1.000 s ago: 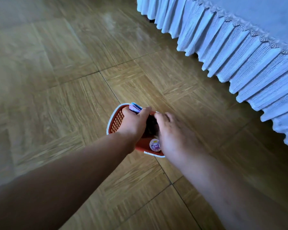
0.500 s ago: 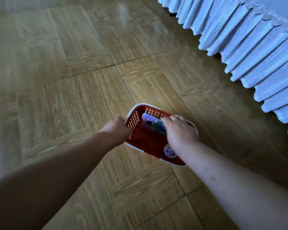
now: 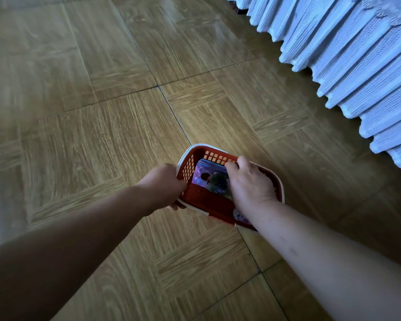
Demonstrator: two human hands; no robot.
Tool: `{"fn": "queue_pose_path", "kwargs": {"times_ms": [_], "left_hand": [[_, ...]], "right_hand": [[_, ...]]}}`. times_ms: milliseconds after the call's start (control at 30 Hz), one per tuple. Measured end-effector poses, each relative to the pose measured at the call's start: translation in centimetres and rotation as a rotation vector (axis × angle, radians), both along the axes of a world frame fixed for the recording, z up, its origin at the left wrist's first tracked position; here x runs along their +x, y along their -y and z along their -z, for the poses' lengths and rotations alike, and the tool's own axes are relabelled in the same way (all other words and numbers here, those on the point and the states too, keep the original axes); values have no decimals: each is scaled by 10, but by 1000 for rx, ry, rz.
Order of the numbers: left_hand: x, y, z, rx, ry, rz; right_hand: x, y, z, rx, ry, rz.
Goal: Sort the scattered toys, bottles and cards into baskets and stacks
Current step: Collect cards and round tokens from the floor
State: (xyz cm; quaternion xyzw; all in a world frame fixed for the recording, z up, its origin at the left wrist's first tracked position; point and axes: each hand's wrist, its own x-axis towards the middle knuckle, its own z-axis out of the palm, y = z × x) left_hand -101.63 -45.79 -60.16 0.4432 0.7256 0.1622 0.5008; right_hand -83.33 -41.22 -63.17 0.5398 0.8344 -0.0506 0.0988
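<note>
On the left I saw the left hand [image 3: 162, 184] clamped on the near-left rim of the red plastic lattice basket [image 3: 188, 166]; its fingers curled under the white edge. The basket stood on the wood-pattern tiled floor [image 3: 102, 112], and I could not tell whether it was lifted a little on that side. Inside it, a purple picture card [image 3: 207, 177] leaned against the far-left wall, perhaps the top of a stack. Further right, the right hand [image 3: 250, 183] reached into the basket with curled fingers [image 3: 232, 166] on the far edge of the card. Whether they pinched it or only pressed it down, I could not tell. A small round piece [image 3: 240, 216] showed partly under the right wrist. At the far right hung the white pleated bed skirt [image 3: 357, 66], well apart.

I judged the risks like this: if the left hand pulled while the right one pressed, the light basket could tip and spill. A card released while tilted could slide and fan out.
</note>
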Motion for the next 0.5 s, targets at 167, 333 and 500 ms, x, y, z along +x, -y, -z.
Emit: {"fn": "queue_pose_path", "kwargs": {"times_ms": [167, 333, 500], "left_hand": [[0, 1, -6, -29, 16, -11], [5, 5, -16, -31, 6, -16], [17, 7, -29, -34, 44, -7]], "right_hand": [[8, 1, -13, 14, -153, 72], [23, 11, -27, -49, -177, -13], [30, 21, -41, -139, -92, -203]]}}
